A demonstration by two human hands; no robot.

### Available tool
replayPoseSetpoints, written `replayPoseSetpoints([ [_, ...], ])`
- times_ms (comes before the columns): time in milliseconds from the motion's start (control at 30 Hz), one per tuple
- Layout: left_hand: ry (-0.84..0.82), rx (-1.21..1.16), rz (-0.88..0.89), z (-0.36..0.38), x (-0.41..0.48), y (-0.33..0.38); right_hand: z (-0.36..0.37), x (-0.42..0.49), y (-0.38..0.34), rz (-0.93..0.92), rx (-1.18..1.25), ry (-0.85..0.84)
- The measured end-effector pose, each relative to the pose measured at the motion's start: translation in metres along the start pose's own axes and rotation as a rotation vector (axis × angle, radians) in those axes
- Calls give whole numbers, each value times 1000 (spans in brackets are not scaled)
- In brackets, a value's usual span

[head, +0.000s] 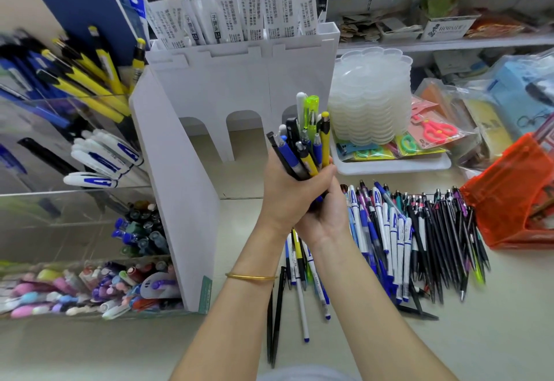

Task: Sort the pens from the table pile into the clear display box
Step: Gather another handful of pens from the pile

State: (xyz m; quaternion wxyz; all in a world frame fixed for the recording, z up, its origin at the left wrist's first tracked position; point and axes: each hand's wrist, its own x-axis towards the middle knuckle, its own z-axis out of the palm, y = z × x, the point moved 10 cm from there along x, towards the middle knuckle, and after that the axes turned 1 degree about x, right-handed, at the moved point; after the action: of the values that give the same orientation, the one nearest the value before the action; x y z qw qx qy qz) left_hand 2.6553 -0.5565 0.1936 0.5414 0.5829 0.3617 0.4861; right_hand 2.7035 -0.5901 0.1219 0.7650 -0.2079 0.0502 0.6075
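Shop table point(239, 176): left hand point(287, 194), right hand point(326, 218) fingers grip pen bundle point(302, 140) beside pile point(419, 230).

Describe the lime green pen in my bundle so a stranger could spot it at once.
Find the white display stand in the middle; in front of it the left hand and right hand grip a bundle of pens upright. The lime green pen pokes out near the top beside a white pen, the only translucent neon one among blue, black and yellow barrels.
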Motion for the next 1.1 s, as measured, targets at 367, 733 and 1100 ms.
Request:
replayPoseSetpoints([
  [367,-62,-5,-27,3,-12,0,1,-22,6,-22,124,-54],
  [733,-109,-5,-69,-7,-28,5,-1,-39,19,15,80,-23],
  [1100,19,-63,-118,-33,-51,24,-3,-70,31,42,-39,-39],
])
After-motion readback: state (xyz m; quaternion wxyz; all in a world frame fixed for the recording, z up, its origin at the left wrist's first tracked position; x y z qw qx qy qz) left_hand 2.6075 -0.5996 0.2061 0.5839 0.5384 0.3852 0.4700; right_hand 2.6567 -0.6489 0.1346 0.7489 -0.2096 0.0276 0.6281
